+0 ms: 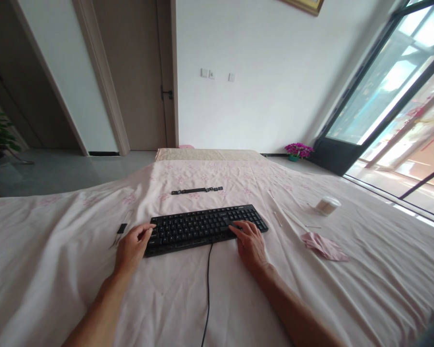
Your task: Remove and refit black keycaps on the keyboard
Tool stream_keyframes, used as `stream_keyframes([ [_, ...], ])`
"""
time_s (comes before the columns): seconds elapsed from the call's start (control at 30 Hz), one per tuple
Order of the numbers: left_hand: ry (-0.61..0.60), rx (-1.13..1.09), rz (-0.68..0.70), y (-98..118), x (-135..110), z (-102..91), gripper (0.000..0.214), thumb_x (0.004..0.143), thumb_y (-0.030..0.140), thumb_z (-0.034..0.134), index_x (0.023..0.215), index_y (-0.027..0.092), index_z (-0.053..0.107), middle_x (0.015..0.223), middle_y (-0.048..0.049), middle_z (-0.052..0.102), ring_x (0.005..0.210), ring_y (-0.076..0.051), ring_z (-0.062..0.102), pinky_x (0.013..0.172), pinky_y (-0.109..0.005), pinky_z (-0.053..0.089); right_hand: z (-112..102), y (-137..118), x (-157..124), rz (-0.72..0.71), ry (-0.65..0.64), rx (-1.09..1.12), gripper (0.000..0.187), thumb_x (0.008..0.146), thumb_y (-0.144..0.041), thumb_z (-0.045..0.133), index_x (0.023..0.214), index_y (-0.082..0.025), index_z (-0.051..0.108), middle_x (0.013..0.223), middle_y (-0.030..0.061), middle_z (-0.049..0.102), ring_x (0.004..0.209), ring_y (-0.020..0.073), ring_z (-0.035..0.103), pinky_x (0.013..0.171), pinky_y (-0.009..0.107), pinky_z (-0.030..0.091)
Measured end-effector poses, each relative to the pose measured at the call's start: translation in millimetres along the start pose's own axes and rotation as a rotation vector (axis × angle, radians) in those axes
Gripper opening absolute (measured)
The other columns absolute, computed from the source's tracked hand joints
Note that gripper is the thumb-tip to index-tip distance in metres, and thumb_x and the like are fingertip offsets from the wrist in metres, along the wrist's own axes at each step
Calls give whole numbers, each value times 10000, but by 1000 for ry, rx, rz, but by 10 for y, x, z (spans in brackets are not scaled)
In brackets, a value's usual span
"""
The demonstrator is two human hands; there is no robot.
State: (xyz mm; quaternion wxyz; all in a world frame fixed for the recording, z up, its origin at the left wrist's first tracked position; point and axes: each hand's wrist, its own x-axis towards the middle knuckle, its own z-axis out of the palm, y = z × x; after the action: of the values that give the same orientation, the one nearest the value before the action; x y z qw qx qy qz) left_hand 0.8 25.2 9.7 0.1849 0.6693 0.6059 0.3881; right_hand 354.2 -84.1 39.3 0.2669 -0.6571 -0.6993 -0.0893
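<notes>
A black keyboard (191,226) lies slightly slanted on the pink bed sheet, its front strip without keycaps. My left hand (133,241) is at its left end, fingers curled and thumb and forefinger closed on the edge. Over the right part of the keys rests my right hand (249,238), fingers stretched out and apart, thumb and forefinger tips touching near the Enter and arrow keys. Behind the keyboard, removed keycaps (216,189) and a long space bar (195,190) form a row. The black cable (209,289) runs from the keyboard toward me.
Left of my left hand lies a small black object (122,228) with a thin wire-like tool (115,241). On the right are a round container of cotton swabs (327,206), loose swabs (278,219) and a crumpled pink cloth (324,246). Pink flowers (298,150) stand by the wall.
</notes>
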Motion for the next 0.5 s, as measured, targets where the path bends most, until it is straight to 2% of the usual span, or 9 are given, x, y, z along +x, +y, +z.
stream_keyframes([
  [0.5,-7,22,-5,12,-2,0,298,821,406,480,984,276,693,1062,18,705,938,-201,641,811,-274,477,23,-11,10,27,-2,-33,391,841,-100,493,1148,-278,657,1188,38,623,1141,240,459,925,377,376],
])
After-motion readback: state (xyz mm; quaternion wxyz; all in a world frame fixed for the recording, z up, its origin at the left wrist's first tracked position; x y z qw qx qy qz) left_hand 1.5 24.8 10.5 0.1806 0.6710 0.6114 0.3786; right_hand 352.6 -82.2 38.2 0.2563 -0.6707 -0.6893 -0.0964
